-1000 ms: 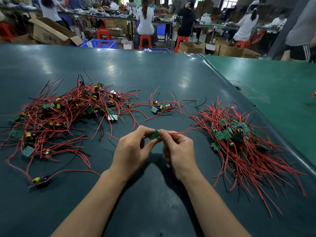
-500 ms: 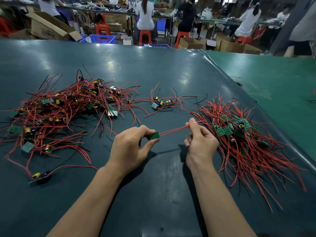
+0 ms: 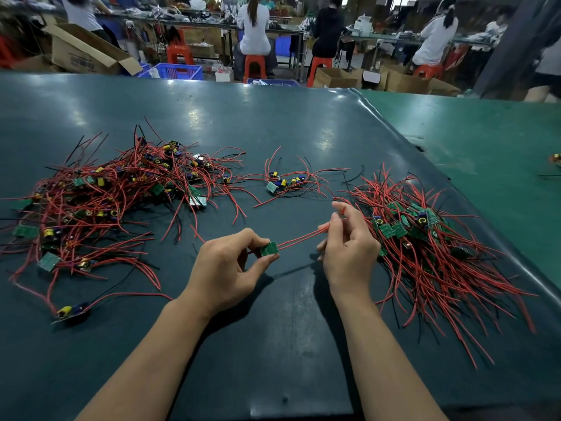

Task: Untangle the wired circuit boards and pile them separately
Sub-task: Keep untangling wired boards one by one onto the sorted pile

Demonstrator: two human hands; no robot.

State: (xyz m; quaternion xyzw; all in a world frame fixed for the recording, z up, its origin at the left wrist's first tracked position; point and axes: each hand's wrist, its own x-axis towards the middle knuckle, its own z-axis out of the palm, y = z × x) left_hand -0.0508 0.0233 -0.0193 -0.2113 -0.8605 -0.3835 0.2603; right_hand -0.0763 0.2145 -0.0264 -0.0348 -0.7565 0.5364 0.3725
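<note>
Three clusters of wired boards are spread across the surface (image 3: 273,344), its near part bare, its right edge beside the sorted pile (image 3: 431,253). One board (image 3: 269,249) is pinched by the left hand (image 3: 226,270); its two red wires (image 3: 299,239) are gripped by the right hand (image 3: 349,252).

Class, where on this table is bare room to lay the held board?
Bare: the near table around both forearms, and the far strip beyond the piles. Crowded: the left tangle, the right pile, and the small cluster between them.

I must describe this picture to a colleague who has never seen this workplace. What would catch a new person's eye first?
Probably the two heaps of red-wired boards: the tangled pile at the left and the straighter pile at the right. Between them, the left hand pinches a small green board while the right hand holds its red wires.
</note>
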